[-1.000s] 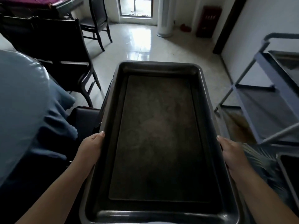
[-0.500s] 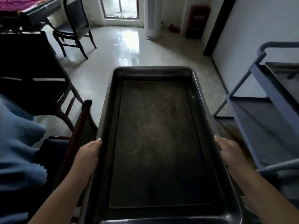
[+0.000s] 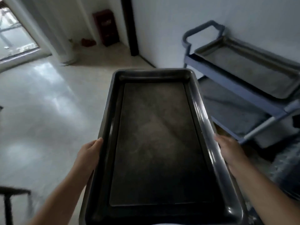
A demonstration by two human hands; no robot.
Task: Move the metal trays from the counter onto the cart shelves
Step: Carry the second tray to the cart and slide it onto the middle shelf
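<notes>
I carry a large dark metal tray [image 3: 155, 143] lengthwise in front of me, level and above the floor. My left hand [image 3: 88, 154] grips its left long edge and my right hand [image 3: 227, 149] grips its right long edge. To the right stands a blue cart [image 3: 235, 88] with a curved handle at its far end. A second metal tray [image 3: 248, 67] lies on the cart's top shelf. The lower shelf [image 3: 230, 111] shows a bare grey surface.
Shiny tiled floor [image 3: 40, 111] spreads to the left. A white pillar-like unit [image 3: 53, 30] and a dark red cabinet [image 3: 106, 26] stand by the far wall. A dark stool or chair part [image 3: 9, 200] sits at bottom left. A patterned cloth [image 3: 285, 163] lies at lower right.
The view has swung right: the chairs and blue cloth on the left have left the frame, and the cart with its top tray now shows fully. Both hands keep their grip.
</notes>
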